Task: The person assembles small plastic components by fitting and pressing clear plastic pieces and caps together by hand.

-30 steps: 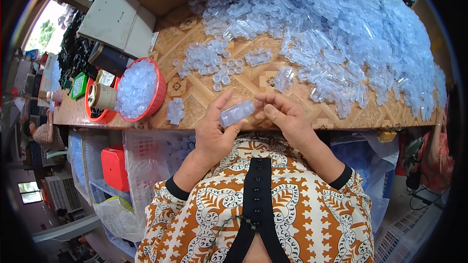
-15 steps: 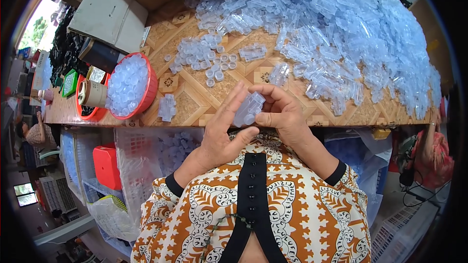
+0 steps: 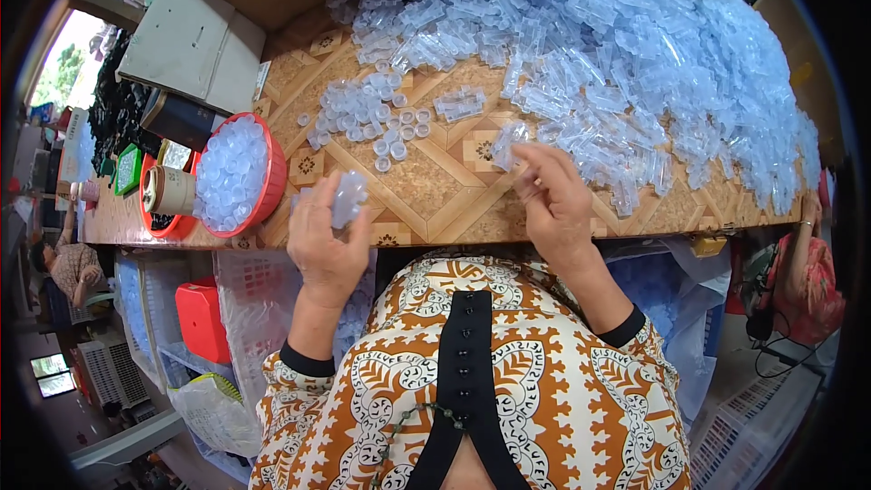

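Observation:
Near the table's front edge, my left hand (image 3: 328, 240) grips a clear plastic piece (image 3: 349, 199) between thumb and fingers. Another clear piece that lay there is mostly hidden behind this hand. My right hand (image 3: 555, 200) is apart from it, fingers loosely bent and separated, with nothing visible in them. Its fingertips reach close to a clear plastic piece (image 3: 510, 144) lying on the table; whether they touch it I cannot tell. Small clear round caps (image 3: 363, 109) lie loose in the middle left. Beside them rests a flat clear rectangular piece (image 3: 460, 103).
A large heap of clear plastic pieces (image 3: 617, 63) covers the back and right of the table. At the left stand a red bowl (image 3: 275, 183) full of caps, a thread cone (image 3: 169, 191) and a grey box (image 3: 190, 36). A red container (image 3: 203, 319) sits below the table edge.
My hands, together round a clear piece before, have parted. The left has carried the piece leftward; the right has moved right and forward toward a piece on the table.

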